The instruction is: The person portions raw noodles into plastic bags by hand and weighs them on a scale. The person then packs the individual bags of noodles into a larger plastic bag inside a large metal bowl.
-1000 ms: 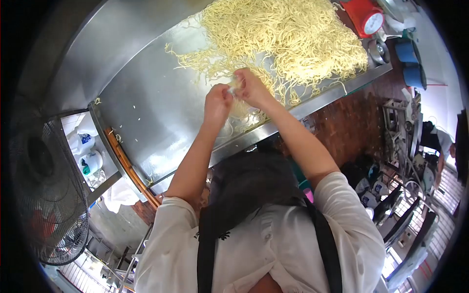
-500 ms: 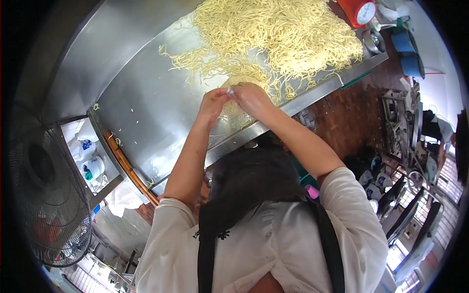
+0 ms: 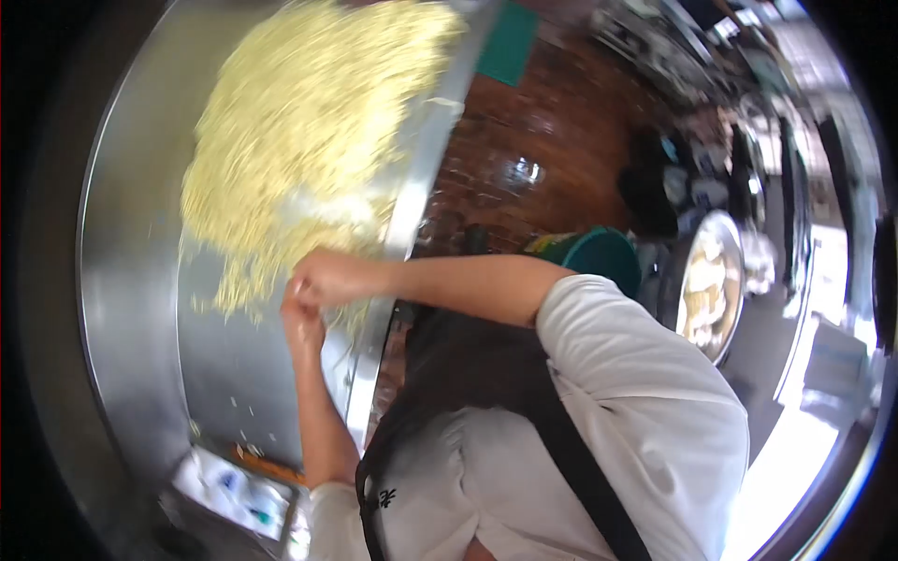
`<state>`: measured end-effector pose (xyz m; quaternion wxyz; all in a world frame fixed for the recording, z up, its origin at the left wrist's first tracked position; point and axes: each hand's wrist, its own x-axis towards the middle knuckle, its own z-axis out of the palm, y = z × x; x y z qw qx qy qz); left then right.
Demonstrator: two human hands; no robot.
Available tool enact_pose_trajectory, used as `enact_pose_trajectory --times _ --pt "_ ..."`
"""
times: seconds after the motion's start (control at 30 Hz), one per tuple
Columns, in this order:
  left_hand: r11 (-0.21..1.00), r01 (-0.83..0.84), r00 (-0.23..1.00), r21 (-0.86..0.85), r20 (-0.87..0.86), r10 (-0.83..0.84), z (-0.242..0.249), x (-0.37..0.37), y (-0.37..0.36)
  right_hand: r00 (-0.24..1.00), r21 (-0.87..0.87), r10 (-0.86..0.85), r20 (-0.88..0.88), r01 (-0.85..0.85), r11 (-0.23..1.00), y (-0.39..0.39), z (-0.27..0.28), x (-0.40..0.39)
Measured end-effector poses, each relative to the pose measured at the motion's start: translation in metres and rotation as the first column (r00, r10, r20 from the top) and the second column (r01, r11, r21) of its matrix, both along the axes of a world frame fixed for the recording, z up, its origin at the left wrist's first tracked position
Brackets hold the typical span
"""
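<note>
Head view, blurred yellow noodles, heaped loosely

A teal bucket stands on the wet brown floor beside the steel bench. A round metal basin sits further right, blurred.

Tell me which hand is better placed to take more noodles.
Probably the right: the right hand sits next to the noodles on the steel table, while the left hand is below it, farther from the pile.
</note>
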<state>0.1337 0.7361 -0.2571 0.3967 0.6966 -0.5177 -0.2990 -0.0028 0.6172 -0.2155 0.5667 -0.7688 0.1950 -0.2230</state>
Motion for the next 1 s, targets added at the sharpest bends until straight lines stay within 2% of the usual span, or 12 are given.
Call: enact_pose_trajectory --times 0.23,0.3,0.37,0.4,0.47,0.63,0.73,0.8,0.83,0.9,0.93,1.0 --pt "0.936 0.352 0.917 0.027 0.191 -0.35 0.142 -0.17 -0.131 0.943 0.025 -0.227 0.243 0.228 0.973 -0.083 0.083 -0.195" --pt "0.852 0.519 0.833 0.065 0.186 -0.521 0.155 -0.235 -0.17 0.935 0.02 -0.291 0.203 0.293 0.956 -0.096 0.096 -0.285" --pt "0.663 0.748 0.647 0.032 0.189 -0.739 0.165 -0.316 -0.21 0.924 0.271 -0.371 0.091 0.336 0.902 -0.092 0.108 -0.395" --pt "0.553 0.832 0.532 0.026 0.242 -0.811 0.174 -0.359 -0.226 0.858 0.358 -0.51 0.057 0.46 0.813 -0.079 0.117 -0.443" --pt "0.525 0.851 0.525 -0.004 -0.049 -0.85 0.178 -0.433 -0.243 0.674 0.357 -0.735 -0.072 0.705 0.612 -0.048 0.112 -0.533" --pt "0.263 0.965 0.257 -0.015 -0.157 -0.954 0.178 -0.565 -0.301 -0.15 0.261 -0.969 -0.195 0.945 -0.199 0.049 0.142 -0.692" --pt "0.092 0.996 0.091 0.0 -0.165 -0.982 0.165 -0.633 -0.323 -0.582 0.172 -0.77 -0.261 0.757 -0.63 0.083 0.139 -0.749" --pt "-0.01 0.999 -0.004 0.033 -0.172 -0.985 0.167 -0.676 -0.331 -0.618 -0.053 -0.746 -0.249 0.778 -0.626 0.114 0.134 -0.782" --pt "-0.065 0.997 -0.06 0.029 -0.153 -0.986 0.169 -0.696 -0.334 -0.771 -0.286 -0.591 -0.239 0.637 -0.716 0.127 0.156 -0.797" --pt "-0.161 0.987 -0.155 0.025 -0.17 -0.973 0.164 -0.734 -0.346 -0.944 -0.646 -0.223 0.245 0.012 -0.763 0.158 0.193 -0.836" --pt "-0.207 0.978 -0.2 0.024 -0.175 -0.964 0.158 -0.752 -0.354 -0.92 -0.528 -0.104 0.379 -0.122 -0.841 0.164 0.239 -0.843" --pt "-0.304 0.953 -0.302 -0.016 -0.158 -0.94 0.153 -0.788 -0.367 -0.749 -0.633 0.044 0.661 -0.589 -0.502 0.193 0.301 -0.868"
